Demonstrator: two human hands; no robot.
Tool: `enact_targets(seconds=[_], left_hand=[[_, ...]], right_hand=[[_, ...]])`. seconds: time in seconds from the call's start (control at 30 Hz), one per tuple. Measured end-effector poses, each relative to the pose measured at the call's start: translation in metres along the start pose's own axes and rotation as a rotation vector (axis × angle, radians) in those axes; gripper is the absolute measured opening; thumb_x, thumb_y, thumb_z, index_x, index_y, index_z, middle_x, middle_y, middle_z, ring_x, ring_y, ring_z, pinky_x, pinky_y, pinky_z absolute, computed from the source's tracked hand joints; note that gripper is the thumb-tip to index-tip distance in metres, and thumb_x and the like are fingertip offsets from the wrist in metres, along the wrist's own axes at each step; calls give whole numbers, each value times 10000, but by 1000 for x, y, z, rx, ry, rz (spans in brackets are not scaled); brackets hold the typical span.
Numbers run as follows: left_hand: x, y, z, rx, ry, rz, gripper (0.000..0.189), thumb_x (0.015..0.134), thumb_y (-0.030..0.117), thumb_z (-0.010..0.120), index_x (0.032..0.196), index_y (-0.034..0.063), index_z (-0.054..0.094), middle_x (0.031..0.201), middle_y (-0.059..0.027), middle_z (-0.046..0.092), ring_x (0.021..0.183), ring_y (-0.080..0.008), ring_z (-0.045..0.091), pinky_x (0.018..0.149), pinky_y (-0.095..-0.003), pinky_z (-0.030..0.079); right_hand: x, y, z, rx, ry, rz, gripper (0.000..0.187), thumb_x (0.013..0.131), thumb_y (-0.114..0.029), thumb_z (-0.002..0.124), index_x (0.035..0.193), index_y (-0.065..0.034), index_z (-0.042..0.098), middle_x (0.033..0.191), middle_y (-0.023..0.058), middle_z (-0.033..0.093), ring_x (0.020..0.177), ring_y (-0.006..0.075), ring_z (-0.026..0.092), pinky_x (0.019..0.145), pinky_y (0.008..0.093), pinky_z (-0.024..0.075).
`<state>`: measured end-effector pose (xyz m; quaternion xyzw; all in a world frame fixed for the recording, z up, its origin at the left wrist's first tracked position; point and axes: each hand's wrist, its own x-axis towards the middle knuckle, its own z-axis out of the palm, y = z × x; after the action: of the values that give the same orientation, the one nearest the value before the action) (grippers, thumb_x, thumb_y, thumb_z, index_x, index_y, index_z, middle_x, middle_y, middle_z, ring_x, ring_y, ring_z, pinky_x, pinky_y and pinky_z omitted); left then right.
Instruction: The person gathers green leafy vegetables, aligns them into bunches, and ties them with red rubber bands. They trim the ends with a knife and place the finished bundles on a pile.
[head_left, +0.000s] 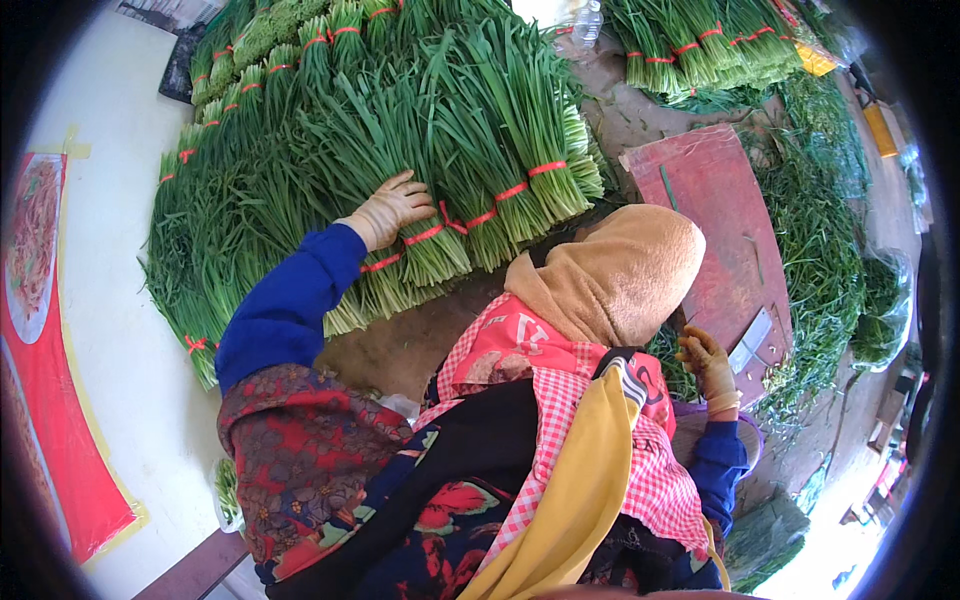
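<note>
My gloved left hand (394, 208) lies on a bundle of green garlic chives (435, 251) tied with red tape, at the front of a large pile. Its fingers rest across the leaves just above the tape; whether they grip the bundle is unclear. More tied chive bundles (551, 176) lie to the right of it. My gloved right hand (705, 360) is held beside a red board (712, 195), its fingers partly bent, with nothing seen in them. A wide metal blade (751, 340) lies on the board close to that hand. A tan cloth (622, 270) covers my knee.
Loose green leaves (814, 285) are heaped right of the board. Further tied bundles (697, 52) lie at the upper right, near a clear plastic bottle (587, 24). A white wall (112, 225) with a red food poster (75, 420) stands at the left. A filled plastic bag (885, 307) is at the far right.
</note>
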<state>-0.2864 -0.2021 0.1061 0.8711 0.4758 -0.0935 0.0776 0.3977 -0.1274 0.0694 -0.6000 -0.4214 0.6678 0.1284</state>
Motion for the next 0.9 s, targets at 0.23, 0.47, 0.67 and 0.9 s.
enact_targets(seconds=[0.23,0.47,0.67,0.9], left_hand=[[-5,4,6,-233,76,12,813,491,4,702,1272,202,594,1306,-35,572,1377,-281,445,1229,-542,223],[13,12,2,-105,-186,-75,899,552,19,735,1402,213,516,1418,-46,513,1429,-300,393,1226,-548,212],[26,25,-41,-338,97,-160,670,696,48,724,1344,156,589,1382,-87,578,1379,-299,456,1189,-521,298],[68,11,-30,-141,709,-318,292,789,48,721,1078,90,705,1026,-106,699,956,-334,660,870,-454,521]], right_hand=[[2,5,-1,5,5,59,463,989,-296,653,1369,-46,564,1106,79,701,828,156,699,657,225,521],[7,2,4,-22,9,61,438,999,-278,637,1361,-41,567,1103,75,702,807,151,686,652,227,516],[3,1,5,-45,0,15,451,988,-277,648,1355,-27,574,1087,76,718,835,156,715,666,234,525],[-1,7,1,1,-17,48,464,989,-308,649,1358,-37,573,1113,79,717,850,151,710,679,243,532]])
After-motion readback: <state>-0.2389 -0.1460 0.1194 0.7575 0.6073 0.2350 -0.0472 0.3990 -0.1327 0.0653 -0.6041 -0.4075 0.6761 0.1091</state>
